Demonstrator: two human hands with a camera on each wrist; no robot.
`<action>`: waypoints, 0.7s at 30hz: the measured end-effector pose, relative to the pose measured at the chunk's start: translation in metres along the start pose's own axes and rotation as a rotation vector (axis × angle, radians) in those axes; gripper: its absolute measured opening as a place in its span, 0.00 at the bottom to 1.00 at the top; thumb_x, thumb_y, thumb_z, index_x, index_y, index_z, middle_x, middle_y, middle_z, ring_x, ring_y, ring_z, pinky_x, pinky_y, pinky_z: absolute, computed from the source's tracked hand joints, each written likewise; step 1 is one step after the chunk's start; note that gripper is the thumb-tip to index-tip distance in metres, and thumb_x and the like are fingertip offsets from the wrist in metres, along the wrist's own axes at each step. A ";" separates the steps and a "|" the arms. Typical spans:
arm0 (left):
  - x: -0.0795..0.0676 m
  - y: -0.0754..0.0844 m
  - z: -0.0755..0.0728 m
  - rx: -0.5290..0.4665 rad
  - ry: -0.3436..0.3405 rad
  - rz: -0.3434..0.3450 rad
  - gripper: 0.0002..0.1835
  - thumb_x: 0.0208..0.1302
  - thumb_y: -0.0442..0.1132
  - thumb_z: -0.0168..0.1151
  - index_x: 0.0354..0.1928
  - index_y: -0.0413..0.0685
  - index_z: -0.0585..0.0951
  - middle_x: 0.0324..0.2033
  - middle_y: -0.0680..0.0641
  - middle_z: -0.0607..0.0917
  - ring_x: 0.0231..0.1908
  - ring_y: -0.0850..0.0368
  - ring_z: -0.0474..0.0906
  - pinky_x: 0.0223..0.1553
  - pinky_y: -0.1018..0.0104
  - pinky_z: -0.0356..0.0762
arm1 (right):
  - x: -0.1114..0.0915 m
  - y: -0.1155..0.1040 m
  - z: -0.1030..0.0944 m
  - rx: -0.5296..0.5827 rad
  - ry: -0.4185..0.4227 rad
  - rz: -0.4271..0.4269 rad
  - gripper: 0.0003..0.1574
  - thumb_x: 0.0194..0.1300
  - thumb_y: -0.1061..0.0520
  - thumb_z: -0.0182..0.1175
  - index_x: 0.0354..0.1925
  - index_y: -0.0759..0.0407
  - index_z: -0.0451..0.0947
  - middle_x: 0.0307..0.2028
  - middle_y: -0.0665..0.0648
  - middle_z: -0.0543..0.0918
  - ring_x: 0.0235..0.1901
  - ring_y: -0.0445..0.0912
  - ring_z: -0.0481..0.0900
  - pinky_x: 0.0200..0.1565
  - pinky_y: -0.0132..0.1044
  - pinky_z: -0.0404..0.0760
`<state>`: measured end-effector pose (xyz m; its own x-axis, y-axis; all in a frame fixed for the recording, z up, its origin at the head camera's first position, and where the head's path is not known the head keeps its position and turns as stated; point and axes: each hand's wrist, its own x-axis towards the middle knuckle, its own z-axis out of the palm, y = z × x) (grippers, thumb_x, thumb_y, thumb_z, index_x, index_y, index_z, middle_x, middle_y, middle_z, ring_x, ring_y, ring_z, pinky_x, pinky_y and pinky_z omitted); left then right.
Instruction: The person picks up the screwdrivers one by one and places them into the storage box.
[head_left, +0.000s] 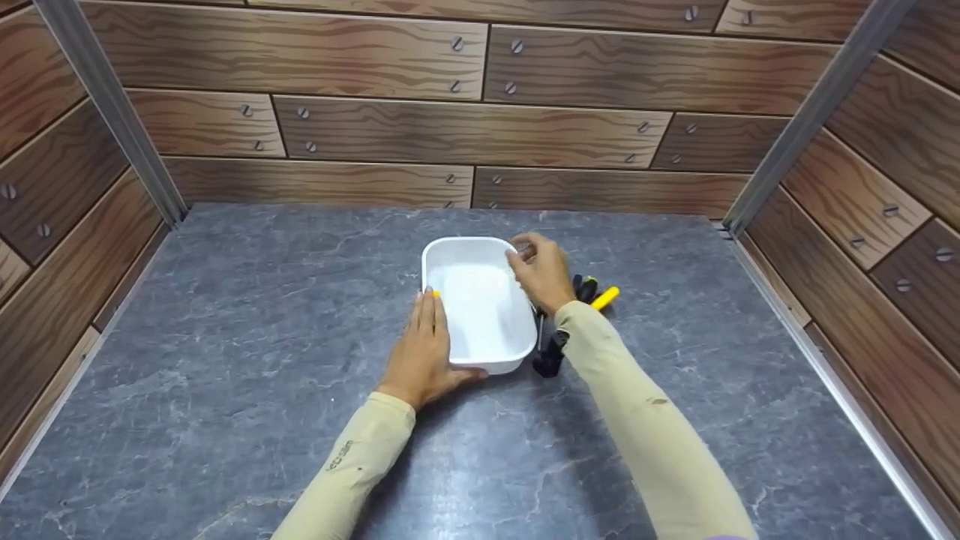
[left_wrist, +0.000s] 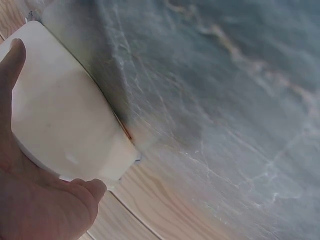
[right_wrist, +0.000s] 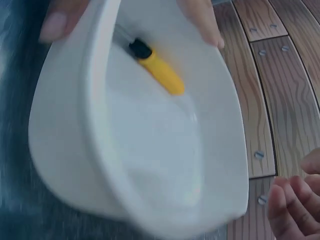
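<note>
My left hand (head_left: 424, 349) holds a white rectangular container (head_left: 487, 315) at its near left corner, fingers along the left side and thumb along the near side. The left wrist view shows this thumb (left_wrist: 12, 65) against the outer wall. Inside the container lies a tool with a yellow handle (right_wrist: 162, 75) and a black collar, probably a screwdriver; in the head view only a yellow bit shows by my left fingertips. My right hand (head_left: 541, 270) is at the far right rim, fingers loosely bent. Nothing shows between its fingers in the right wrist view.
Right of the container, partly hidden by my right forearm, lie several tools: a yellow handle (head_left: 606, 298), black handles (head_left: 586, 289) and a black piece (head_left: 550, 361) nearer me. The grey marbled table (head_left: 270, 315) is bounded by wood-patterned walls (head_left: 375, 127) with metal corner posts.
</note>
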<state>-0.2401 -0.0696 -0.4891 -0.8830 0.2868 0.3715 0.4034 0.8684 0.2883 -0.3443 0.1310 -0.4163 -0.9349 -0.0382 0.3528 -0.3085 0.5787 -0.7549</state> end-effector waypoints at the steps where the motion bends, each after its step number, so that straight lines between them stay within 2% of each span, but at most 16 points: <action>1: 0.000 0.000 0.000 -0.004 0.001 0.000 0.72 0.44 0.71 0.74 0.73 0.19 0.53 0.72 0.21 0.56 0.72 0.27 0.54 0.72 0.45 0.61 | 0.000 0.003 -0.004 -0.029 0.023 -0.005 0.18 0.67 0.60 0.65 0.53 0.68 0.82 0.31 0.62 0.86 0.28 0.53 0.85 0.31 0.38 0.84; 5: 0.000 0.000 -0.001 -0.008 -0.015 -0.011 0.72 0.45 0.71 0.74 0.73 0.19 0.54 0.72 0.21 0.55 0.73 0.27 0.53 0.73 0.45 0.59 | -0.001 0.021 -0.020 -0.134 0.109 0.014 0.20 0.66 0.60 0.65 0.53 0.69 0.82 0.30 0.63 0.86 0.30 0.55 0.83 0.37 0.47 0.82; 9: 0.000 0.000 -0.001 0.000 -0.033 -0.020 0.72 0.45 0.71 0.74 0.73 0.19 0.53 0.73 0.22 0.54 0.73 0.28 0.51 0.74 0.46 0.56 | -0.002 0.041 -0.038 -0.206 0.141 0.127 0.23 0.67 0.57 0.64 0.56 0.70 0.80 0.30 0.64 0.85 0.31 0.57 0.83 0.39 0.48 0.81; 13: -0.001 0.000 -0.001 0.003 -0.034 -0.017 0.72 0.45 0.72 0.73 0.73 0.19 0.53 0.73 0.22 0.54 0.73 0.28 0.51 0.74 0.46 0.57 | -0.006 0.061 -0.054 -0.266 0.140 0.250 0.26 0.69 0.55 0.62 0.58 0.70 0.77 0.40 0.69 0.87 0.43 0.62 0.84 0.49 0.53 0.81; 17: -0.001 0.001 -0.001 0.013 -0.015 -0.009 0.72 0.45 0.72 0.73 0.73 0.19 0.54 0.72 0.21 0.55 0.73 0.27 0.53 0.72 0.46 0.59 | -0.011 0.077 -0.067 -0.334 0.117 0.350 0.31 0.70 0.52 0.60 0.62 0.71 0.73 0.53 0.73 0.82 0.54 0.67 0.79 0.57 0.57 0.77; 21: -0.001 0.001 -0.001 0.022 0.004 0.005 0.72 0.45 0.72 0.73 0.72 0.19 0.54 0.72 0.21 0.56 0.72 0.27 0.54 0.72 0.45 0.60 | -0.015 0.089 -0.076 -0.387 0.085 0.428 0.38 0.70 0.46 0.59 0.64 0.75 0.67 0.54 0.78 0.79 0.56 0.71 0.76 0.59 0.60 0.74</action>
<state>-0.2387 -0.0693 -0.4888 -0.8803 0.2893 0.3761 0.4021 0.8757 0.2673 -0.3440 0.2450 -0.4464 -0.9401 0.3208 0.1156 0.1952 0.7841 -0.5891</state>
